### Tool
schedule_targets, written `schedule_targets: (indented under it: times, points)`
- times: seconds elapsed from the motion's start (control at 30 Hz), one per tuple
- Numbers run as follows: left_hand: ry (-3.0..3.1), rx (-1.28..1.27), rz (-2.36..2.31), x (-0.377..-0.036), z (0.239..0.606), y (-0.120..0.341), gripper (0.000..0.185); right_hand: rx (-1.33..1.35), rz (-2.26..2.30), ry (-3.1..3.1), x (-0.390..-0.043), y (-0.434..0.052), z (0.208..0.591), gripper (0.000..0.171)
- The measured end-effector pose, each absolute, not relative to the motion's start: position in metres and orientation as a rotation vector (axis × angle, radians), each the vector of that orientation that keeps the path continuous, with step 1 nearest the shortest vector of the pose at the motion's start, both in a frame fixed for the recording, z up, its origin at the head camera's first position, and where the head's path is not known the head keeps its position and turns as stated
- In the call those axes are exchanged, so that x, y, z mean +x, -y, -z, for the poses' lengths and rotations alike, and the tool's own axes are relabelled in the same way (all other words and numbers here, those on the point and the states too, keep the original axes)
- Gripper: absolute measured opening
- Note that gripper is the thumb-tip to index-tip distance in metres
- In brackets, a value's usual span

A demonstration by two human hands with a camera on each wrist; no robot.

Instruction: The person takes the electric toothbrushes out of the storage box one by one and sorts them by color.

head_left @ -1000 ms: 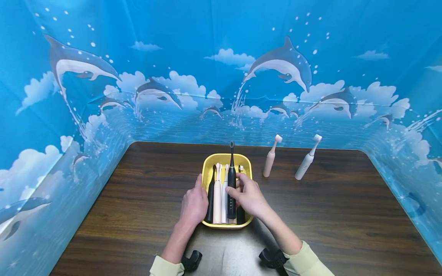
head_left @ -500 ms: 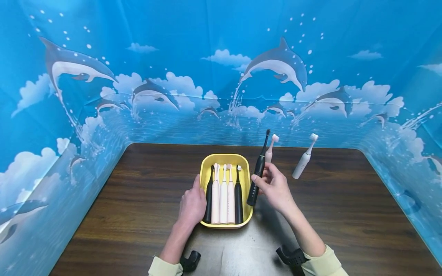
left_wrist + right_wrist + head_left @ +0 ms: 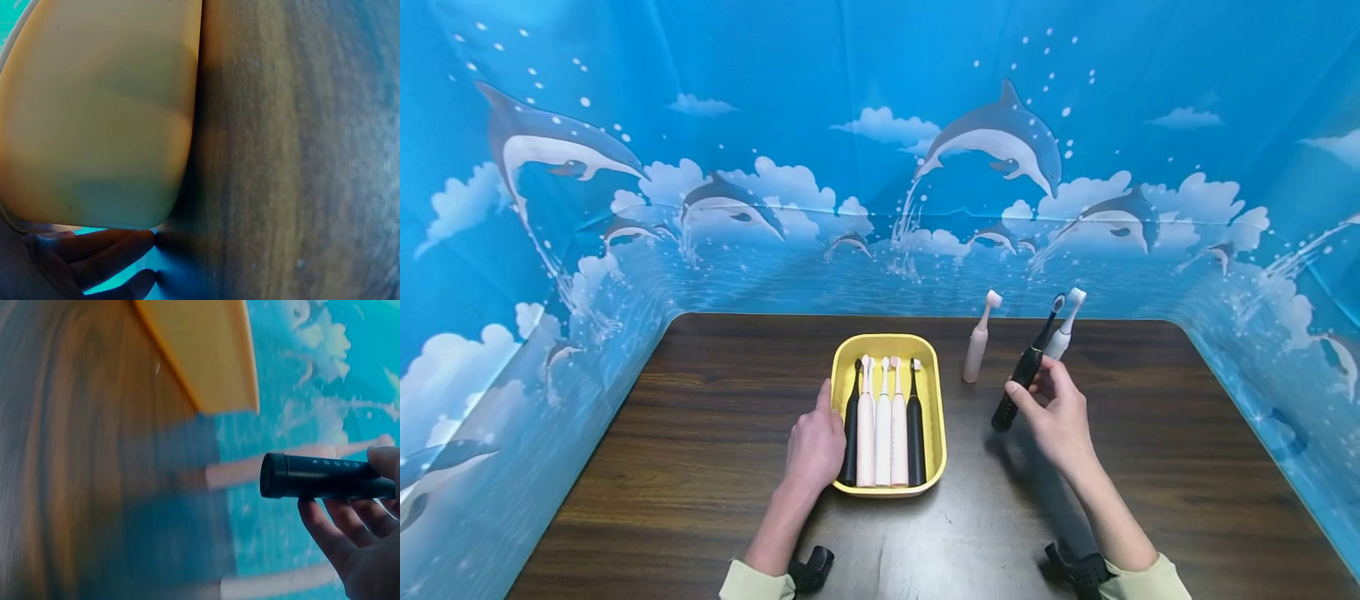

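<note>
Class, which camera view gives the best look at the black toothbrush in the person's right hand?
The head view: it shows the whole black toothbrush, bristles to base, tilted in the right hand above the table. The right wrist view shows only its base and buttons between the fingers. The left wrist view does not show it.

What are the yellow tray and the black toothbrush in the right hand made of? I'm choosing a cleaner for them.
The yellow tray looks like moulded plastic: uniform colour, rounded corners, soft satin sheen. The black toothbrush in the right hand seems matte hard plastic, its smooth barrel carrying small printed marks; a rubbery coating cannot be ruled out.
</note>
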State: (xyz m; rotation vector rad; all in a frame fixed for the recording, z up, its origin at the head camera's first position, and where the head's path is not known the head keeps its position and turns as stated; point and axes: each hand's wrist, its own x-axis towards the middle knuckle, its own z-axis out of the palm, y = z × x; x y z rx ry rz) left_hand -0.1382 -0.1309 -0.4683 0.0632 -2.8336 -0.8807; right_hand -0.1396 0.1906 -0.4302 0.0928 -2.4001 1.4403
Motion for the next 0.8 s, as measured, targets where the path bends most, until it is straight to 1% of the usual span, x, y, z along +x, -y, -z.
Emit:
schedule_targets:
  times: [0.3,0.57,0.8]
  points:
    - [2.844,0.067,0.882,-0.138,0.468,0.131,0.050,-0.119,-1.177,2.371,-0.145,-0.243,0.455,0.040]
    - [2.840,0.056,0.882,-0.139,0.467,0.130,0.050,-0.308,-1.083,2.297,-0.144,-0.280,0.470,0.044]
    - [2.830,0.056,0.878,-0.138,0.468,0.131,0.049,-0.442,-1.053,2.250,-0.140,-0.302,0.476,0.046]
